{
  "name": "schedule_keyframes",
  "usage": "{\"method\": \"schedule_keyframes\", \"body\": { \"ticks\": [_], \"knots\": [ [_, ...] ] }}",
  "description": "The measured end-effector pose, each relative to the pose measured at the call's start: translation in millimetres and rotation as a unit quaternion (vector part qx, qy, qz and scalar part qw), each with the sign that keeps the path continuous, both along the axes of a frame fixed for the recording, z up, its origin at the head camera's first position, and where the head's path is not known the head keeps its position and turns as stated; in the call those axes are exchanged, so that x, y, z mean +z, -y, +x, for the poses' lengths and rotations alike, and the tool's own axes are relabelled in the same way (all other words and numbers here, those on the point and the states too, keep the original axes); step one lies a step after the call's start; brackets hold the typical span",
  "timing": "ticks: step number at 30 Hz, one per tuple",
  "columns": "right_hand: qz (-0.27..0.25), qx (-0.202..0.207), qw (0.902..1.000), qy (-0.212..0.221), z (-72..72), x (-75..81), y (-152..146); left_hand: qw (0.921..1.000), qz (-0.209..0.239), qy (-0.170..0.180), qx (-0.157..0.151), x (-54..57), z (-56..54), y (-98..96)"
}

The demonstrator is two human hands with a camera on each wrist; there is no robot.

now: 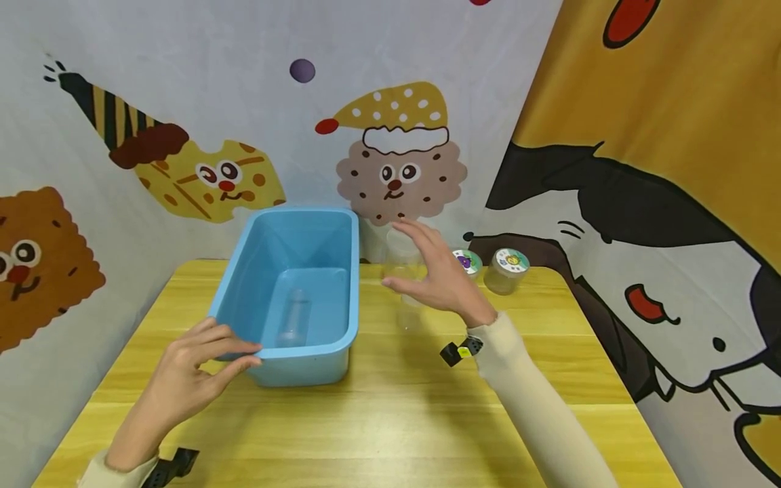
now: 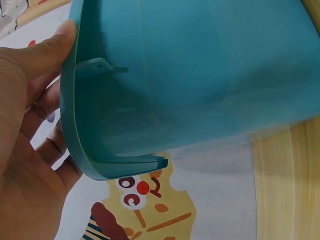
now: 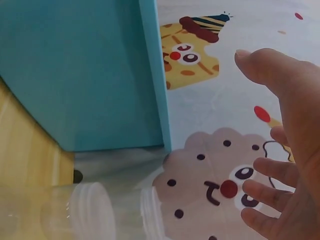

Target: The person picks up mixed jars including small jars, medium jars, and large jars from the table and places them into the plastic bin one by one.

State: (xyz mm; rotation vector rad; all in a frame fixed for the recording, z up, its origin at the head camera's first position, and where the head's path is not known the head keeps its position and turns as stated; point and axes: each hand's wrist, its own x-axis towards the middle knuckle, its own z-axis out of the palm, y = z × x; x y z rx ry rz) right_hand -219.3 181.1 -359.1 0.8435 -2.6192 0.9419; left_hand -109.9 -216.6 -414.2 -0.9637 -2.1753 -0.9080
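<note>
My left hand (image 1: 192, 362) grips the rim of a light blue plastic bin (image 1: 305, 369) at its near left corner, thumb and fingers on either side of the edge. A clear cylinder-shaped container (image 1: 295, 318) is inside the bin. To the right of the bin, my right hand (image 1: 436, 271) has its thumb and fingers spread and holds nothing. Clear jars stand one on top of the other beside it; the upper jar (image 1: 399, 261) is partly behind the fingers. In the right wrist view the lower jar's threaded rim (image 3: 92, 212) shows at the bottom.
Two clear jars with printed lids, one green and purple (image 1: 466, 261) and one with a yellow figure (image 1: 508, 264), stand at the back right of the wooden table (image 1: 390, 420). A cloth backdrop (image 1: 244, 81) with cartoon prints hangs right behind the table.
</note>
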Motion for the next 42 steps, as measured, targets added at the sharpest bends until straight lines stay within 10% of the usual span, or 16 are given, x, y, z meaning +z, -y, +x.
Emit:
{"method": "schedule_keyframes", "body": {
  "ticks": [22,42],
  "knots": [
    [-0.025,-0.068,0.9949,0.070,12.9,-50.3,-34,0.9999,-0.002,-0.010,0.006,0.7,3.1,-1.3],
    [-0.148,-0.077,0.9729,0.161,11.5,-101.8,-32,0.9998,0.002,-0.014,0.011,-0.8,2.3,-2.0]
  ]
}}
